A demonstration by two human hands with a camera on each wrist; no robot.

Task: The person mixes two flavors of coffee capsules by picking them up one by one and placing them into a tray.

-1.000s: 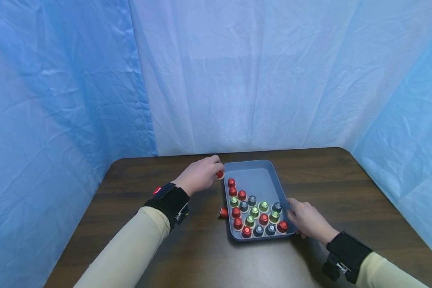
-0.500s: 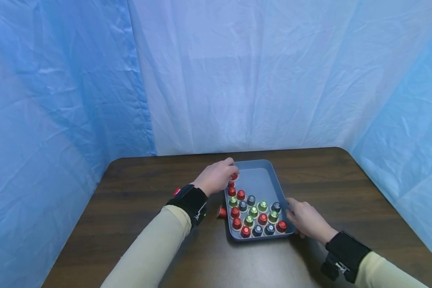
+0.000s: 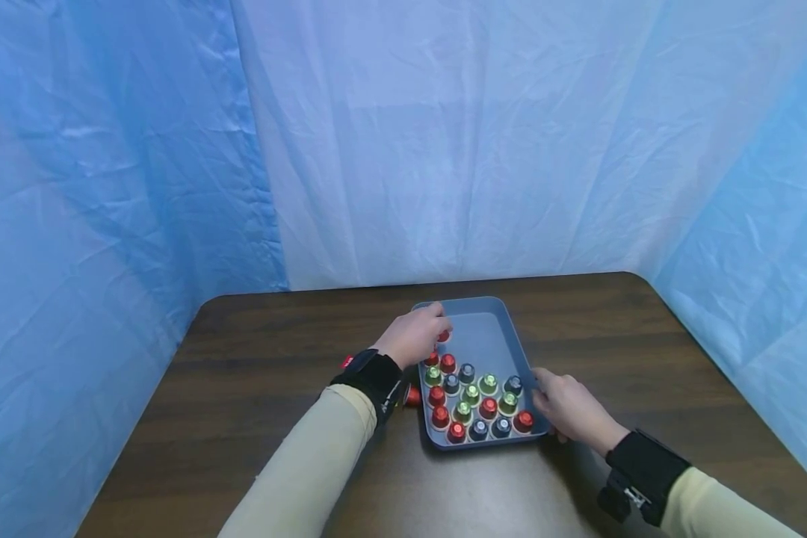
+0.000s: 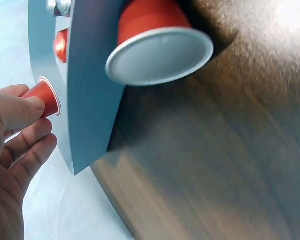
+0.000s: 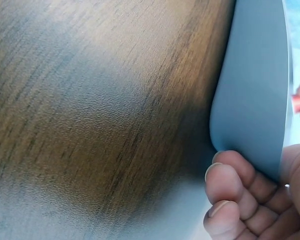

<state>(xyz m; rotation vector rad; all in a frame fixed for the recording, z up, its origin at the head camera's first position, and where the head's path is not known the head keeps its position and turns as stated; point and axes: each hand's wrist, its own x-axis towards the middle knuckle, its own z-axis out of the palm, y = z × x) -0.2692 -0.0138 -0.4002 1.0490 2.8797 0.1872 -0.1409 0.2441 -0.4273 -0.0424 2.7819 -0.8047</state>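
Left hand (image 3: 413, 338), pinching a small red coffee capsule (image 4: 46, 97), has moved from the table's left over the grey plastic tray (image 3: 494, 329). Right hand (image 3: 568, 407) still grips the tray's near right rim.

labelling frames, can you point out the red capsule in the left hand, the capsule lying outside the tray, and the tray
red capsule (image 4: 46, 98), left wrist view, its cone side.
loose capsule (image 4: 157, 47), left wrist view, its foil face.
tray (image 3: 487, 338), head view, bare floor.

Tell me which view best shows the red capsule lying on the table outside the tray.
The left wrist view: the red foil-lidded capsule lies on its side against the grey tray wall. The head view shows only a sliver beside the sleeve; the right wrist view shows none of it.
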